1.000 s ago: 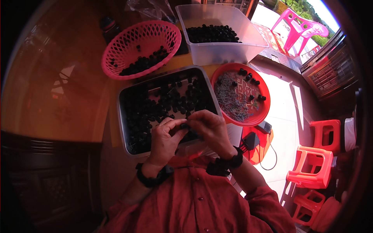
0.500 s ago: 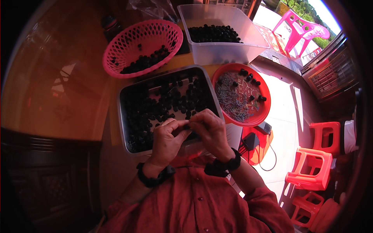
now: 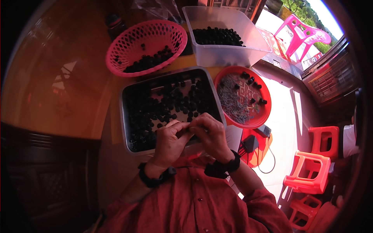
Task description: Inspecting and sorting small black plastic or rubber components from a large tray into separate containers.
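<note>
"Left of the grey tray [image 3: 124, 116], what did you see from where you stood?"

"A broad brown wooden surface [image 3: 58, 89], glossy with reflections. Next, past the tray's far left corner, a pink lattice basket [image 3: 134, 73] with small black pieces [image 3: 149, 62] heaped in its bottom."

"And inside the tray?"

"More black pieces, crowded thickest toward its left side, with paler patches of the bottom showing between."

"Where were the hands?"

"Over the tray's near edge. The left hand [image 3: 170, 140] had its thumb and forefinger drawn together; the right hand [image 3: 213, 136] faced it, fingers bunched, and their tips met. I couldn't tell whether either was clamped on a piece, since the fingers hid whatever lay between."

"Farther right?"

"Past the tray's far right corner, a clear tub [image 3: 225, 56] held black pieces too. Just beside the tray's right side sat a red plate [image 3: 262, 116], with slim grey bits [image 3: 233, 99] and a few black pieces on it. Well to the tray's right stood red stools [image 3: 305, 184]."
</note>
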`<move>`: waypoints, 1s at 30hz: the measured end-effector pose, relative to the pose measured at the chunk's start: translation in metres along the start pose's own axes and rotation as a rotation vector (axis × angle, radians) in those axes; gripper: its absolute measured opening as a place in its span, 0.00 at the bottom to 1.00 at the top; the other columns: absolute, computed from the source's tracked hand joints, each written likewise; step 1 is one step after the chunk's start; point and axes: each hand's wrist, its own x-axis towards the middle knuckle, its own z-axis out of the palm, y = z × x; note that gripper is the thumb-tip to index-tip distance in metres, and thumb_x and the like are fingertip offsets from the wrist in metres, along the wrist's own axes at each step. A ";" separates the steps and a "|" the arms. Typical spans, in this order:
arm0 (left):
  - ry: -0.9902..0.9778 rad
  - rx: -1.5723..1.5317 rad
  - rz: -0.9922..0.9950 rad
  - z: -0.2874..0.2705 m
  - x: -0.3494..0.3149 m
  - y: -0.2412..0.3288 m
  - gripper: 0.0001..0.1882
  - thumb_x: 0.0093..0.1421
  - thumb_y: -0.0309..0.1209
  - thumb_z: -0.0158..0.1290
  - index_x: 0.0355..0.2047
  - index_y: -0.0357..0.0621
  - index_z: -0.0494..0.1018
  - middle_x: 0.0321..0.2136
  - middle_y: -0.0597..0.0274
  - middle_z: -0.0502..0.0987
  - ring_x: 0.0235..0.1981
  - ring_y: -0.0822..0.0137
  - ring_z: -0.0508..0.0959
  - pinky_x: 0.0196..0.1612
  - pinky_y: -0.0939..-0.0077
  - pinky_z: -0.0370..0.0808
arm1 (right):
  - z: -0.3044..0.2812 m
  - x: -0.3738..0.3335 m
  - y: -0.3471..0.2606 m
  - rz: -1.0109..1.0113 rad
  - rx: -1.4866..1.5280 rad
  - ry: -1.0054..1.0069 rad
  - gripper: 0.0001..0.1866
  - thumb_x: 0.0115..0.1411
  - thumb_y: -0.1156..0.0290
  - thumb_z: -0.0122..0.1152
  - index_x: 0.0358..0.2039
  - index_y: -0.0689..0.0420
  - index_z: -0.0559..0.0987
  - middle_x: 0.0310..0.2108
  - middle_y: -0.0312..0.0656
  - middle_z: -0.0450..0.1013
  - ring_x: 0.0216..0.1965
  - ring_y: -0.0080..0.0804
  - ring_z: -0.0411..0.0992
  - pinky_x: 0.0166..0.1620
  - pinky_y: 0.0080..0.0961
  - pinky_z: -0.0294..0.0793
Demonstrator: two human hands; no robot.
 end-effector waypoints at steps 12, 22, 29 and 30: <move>0.063 -0.157 -0.051 0.002 0.000 0.000 0.14 0.50 0.21 0.59 0.39 0.41 0.77 0.29 0.65 0.73 0.29 0.76 0.73 0.33 0.83 0.71 | -0.009 -0.005 -0.010 0.350 0.440 0.028 0.08 0.60 0.76 0.53 0.40 0.63 0.74 0.29 0.36 0.71 0.30 0.22 0.72 0.33 0.18 0.72; -0.112 -0.263 -0.026 0.008 0.016 0.012 0.19 0.51 0.23 0.59 0.45 0.51 0.77 0.46 0.60 0.69 0.32 0.76 0.73 0.37 0.82 0.73 | -0.028 -0.001 0.002 0.694 1.055 -0.078 0.06 0.62 0.70 0.54 0.38 0.57 0.72 0.31 0.31 0.70 0.28 0.16 0.68 0.30 0.13 0.68; -0.139 -0.172 -0.051 0.006 0.021 0.016 0.17 0.48 0.22 0.61 0.41 0.45 0.77 0.40 0.66 0.71 0.33 0.79 0.70 0.38 0.84 0.70 | -0.033 -0.002 0.006 0.704 1.217 -0.032 0.04 0.60 0.72 0.56 0.35 0.55 0.72 0.31 0.33 0.71 0.29 0.19 0.70 0.29 0.15 0.67; -0.132 -0.062 -0.055 0.003 0.022 0.016 0.16 0.47 0.21 0.61 0.39 0.43 0.77 0.36 0.67 0.72 0.33 0.79 0.70 0.38 0.84 0.70 | -0.036 0.000 0.004 0.679 1.223 -0.014 0.04 0.60 0.73 0.56 0.35 0.55 0.72 0.31 0.34 0.72 0.29 0.20 0.70 0.28 0.15 0.67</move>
